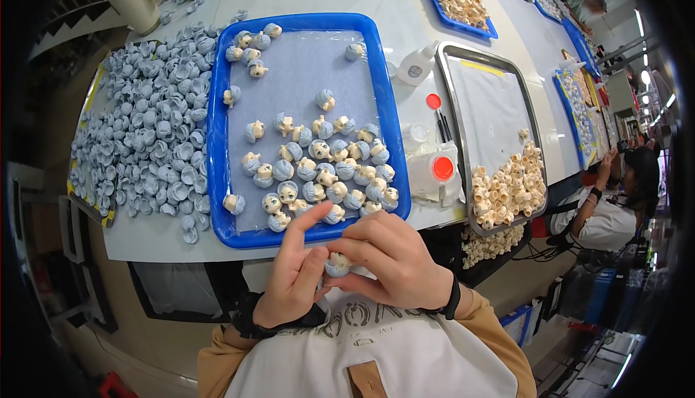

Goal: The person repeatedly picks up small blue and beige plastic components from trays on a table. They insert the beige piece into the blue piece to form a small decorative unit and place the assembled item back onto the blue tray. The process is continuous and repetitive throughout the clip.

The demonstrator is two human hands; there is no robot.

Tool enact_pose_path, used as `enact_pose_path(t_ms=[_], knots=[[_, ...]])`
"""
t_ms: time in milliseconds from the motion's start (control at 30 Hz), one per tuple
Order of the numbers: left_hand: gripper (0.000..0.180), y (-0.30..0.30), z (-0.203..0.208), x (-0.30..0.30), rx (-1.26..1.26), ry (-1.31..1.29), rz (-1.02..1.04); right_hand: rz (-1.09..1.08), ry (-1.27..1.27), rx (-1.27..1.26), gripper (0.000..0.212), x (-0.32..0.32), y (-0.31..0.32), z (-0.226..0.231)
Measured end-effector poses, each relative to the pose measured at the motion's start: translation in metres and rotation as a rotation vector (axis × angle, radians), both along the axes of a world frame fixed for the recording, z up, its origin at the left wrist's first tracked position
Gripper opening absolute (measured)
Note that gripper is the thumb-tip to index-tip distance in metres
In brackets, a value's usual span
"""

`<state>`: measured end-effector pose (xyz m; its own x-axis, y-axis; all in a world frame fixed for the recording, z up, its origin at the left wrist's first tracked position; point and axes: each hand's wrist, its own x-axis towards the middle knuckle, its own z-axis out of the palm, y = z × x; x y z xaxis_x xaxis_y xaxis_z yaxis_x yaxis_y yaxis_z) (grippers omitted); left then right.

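A small doll head (338,263) with a pale face and light blue hair is held between my two hands, just off the near edge of a blue tray (394,174). My right hand (394,260) pinches it from the right, thumb below and fingers above. On the other side, my left hand (293,275) has its thumb against the head, while its index finger points up toward the tray; its other fingers are partly hidden. Many similar doll heads (320,150) with blue hair lie in the tray, mostly crowded in its nearer half.
Left of the tray spreads a big heap of light blue hair shells (156,123). To the right, a metal tray (499,65) holds pale face parts (510,188). Between the trays stand a white bottle (418,64) and a red-lidded container (442,168). A person (608,202) sits farther right.
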<state>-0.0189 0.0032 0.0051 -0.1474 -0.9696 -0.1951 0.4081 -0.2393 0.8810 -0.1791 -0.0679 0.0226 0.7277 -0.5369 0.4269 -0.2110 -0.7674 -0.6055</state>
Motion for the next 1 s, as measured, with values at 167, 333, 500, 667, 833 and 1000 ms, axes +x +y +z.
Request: enact_pose_path(t_ms=[167, 333, 500, 667, 833, 1000], knots=[[0.038, 0.006, -0.022, 0.015, -0.147, -0.129, 0.097, -0.052, 0.114, 0.001, 0.033, -0.007, -0.004, -0.002], [0.035, -0.009, -0.005, 0.009, -0.211, 0.129, 1.014, -0.148, 0.226, -0.015, 0.035, -0.011, -0.01, -0.013], [0.036, 0.015, -0.016, 0.023, -0.317, 0.029, 0.396, -0.231, 0.327, -0.035, 0.047, 0.003, -0.01, -0.013], [0.028, 0.009, -0.016, 0.018, -0.253, -0.024, 0.398, -0.279, 0.352, -0.041, 0.053, 0.009, -0.005, -0.007], [0.046, 0.007, -0.022, 0.013, -0.186, -0.049, 0.414, -0.297, 0.05, -0.095, 0.037, -0.05, -0.016, 0.012], [0.055, 0.006, -0.007, 0.011, -0.144, -0.003, 0.214, -1.015, 0.347, -0.078, 0.023, -0.18, -0.108, 0.037]])
